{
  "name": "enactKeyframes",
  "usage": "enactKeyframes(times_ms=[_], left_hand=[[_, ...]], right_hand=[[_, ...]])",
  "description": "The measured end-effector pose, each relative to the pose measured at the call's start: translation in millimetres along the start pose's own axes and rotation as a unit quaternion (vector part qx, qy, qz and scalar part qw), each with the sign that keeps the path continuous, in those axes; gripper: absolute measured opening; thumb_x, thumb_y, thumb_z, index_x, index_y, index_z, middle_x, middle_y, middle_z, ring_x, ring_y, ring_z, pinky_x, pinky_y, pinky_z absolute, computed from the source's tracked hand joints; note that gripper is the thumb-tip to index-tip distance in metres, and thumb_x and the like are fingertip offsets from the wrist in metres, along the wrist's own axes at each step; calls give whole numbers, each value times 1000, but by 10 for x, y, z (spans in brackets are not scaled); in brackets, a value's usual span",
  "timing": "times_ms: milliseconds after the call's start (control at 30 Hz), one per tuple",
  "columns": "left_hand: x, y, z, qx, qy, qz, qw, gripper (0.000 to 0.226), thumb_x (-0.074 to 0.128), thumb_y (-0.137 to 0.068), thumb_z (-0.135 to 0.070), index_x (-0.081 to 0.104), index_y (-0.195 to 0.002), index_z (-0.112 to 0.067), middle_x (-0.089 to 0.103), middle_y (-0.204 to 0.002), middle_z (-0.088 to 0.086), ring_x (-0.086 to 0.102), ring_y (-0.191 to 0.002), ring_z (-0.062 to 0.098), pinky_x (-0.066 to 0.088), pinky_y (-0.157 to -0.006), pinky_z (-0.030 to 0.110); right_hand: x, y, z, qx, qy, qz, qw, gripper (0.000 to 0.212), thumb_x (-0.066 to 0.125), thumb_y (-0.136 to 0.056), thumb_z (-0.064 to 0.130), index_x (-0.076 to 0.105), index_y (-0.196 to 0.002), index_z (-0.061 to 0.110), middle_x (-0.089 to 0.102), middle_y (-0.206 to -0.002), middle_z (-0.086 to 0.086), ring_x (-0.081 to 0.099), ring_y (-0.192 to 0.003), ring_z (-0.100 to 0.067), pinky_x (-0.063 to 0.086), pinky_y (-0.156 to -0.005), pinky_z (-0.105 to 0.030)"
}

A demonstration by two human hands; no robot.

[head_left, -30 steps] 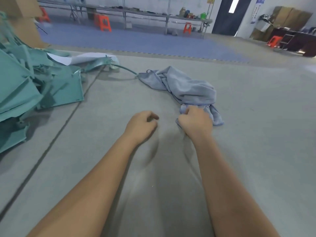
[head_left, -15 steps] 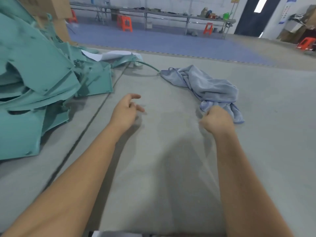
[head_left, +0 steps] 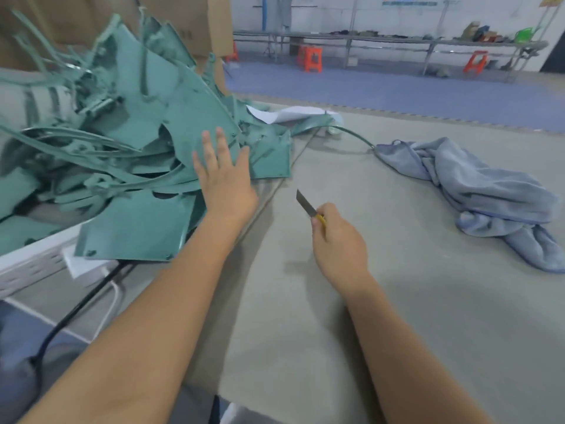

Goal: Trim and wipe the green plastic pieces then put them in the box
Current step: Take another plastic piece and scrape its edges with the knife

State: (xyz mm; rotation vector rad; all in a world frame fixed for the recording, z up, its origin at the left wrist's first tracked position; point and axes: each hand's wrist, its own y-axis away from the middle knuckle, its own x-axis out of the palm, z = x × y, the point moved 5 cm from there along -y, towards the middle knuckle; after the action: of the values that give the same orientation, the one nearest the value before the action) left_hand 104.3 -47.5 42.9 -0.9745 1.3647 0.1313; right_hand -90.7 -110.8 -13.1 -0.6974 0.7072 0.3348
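Green plastic pieces [head_left: 146, 142] lie piled at the left, under the flat left hand [head_left: 224, 179] (nearer); right hand [head_left: 339, 246] grips a knife [head_left: 307, 206].

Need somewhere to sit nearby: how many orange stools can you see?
3: one stool under the far bench's left part, one stool toward its right, one stool partly hidden behind the cardboard.

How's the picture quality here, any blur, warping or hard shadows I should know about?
Head view: wide-angle warping bends the far benches and table edge; the pile of green plastic pieces at the left is smeared by motion blur, while the knife in the right hand and the open left hand read fairly sharp; lighting is soft, with only faint shadows under the arms and no glare.
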Motion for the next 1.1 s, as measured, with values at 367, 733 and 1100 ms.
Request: enactKeyframes(times_ms=[367,733,1100], left_hand=[[59,-94,181,-26,60,26,998,54,39,-80,11,62,-122,-16,67,-102,18,61,-89,38,46,-67,39],[-151,35,-873,174,179,17,968,56,42,-82,7,61,-130,-16,50,-145,5,58,-118,32,47,-90,43],[-217,599,-1400,362,360,67,857,56,47,-80,7,61,-129,-15,61,-133,5,61,-117,22,49,-95,37]], right_hand=[[-41,2,-102,37,-61,-28,997,8,43,-100,29,44,-93,25,53,-69,3,52,-69,-27,38,-60,-37],[-300,40,-494,270,-288,-204,896,21,46,-97,23,55,-86,7,48,-65,7,45,-60,-9,37,-65,-34],[-385,-21,-639,314,-618,-193,695,32,44,-99,47,49,-81,20,48,-61,6,41,-49,-8,33,-48,-19]])
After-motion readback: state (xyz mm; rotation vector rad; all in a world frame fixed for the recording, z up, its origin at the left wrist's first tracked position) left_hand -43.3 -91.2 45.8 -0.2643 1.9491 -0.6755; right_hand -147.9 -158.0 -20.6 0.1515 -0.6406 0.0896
